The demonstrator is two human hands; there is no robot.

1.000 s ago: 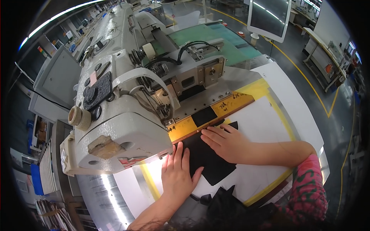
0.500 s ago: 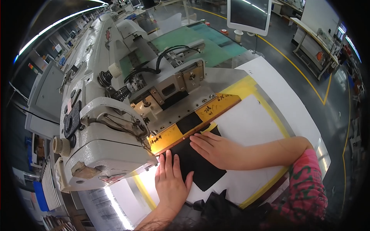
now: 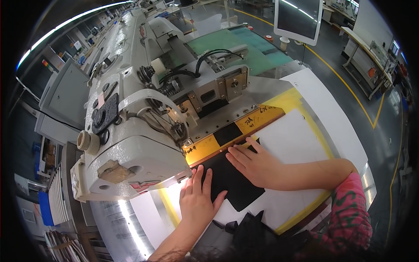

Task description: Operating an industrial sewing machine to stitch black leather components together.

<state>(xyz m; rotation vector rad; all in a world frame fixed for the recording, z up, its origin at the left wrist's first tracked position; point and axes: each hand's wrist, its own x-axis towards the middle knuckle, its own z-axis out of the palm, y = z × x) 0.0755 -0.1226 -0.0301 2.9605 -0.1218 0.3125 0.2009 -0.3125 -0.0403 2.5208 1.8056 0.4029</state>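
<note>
A piece of black fabric (image 3: pixel 238 187) lies flat on the white work surface, its far edge against the yellow clamp plate (image 3: pixel 205 148) of a sewing machine (image 3: pixel 126 159). My left hand (image 3: pixel 198 198) rests at the fabric's left side, fingers stretched toward the plate, close to the machine head. Lying palm down on the fabric's right part, my right hand (image 3: pixel 257 166) points its fingers at the plate's near edge. Neither hand grips anything. What lies under the plate is hidden, apart from a black patch (image 3: pixel 228 134) set in it.
More crumpled black fabric (image 3: pixel 251 231) lies at the near edge. Yellow tape (image 3: pixel 301 214) borders the white surface. A metal carriage with black cables (image 3: pixel 198 65) stands behind the plate. A screen (image 3: pixel 298 19) rises at the far right. The machine's bulky head fills the left.
The view has shifted, so the machine appears farther right. Both hands stay on the fabric by the plate; the left hand's fingers have bent slightly.
</note>
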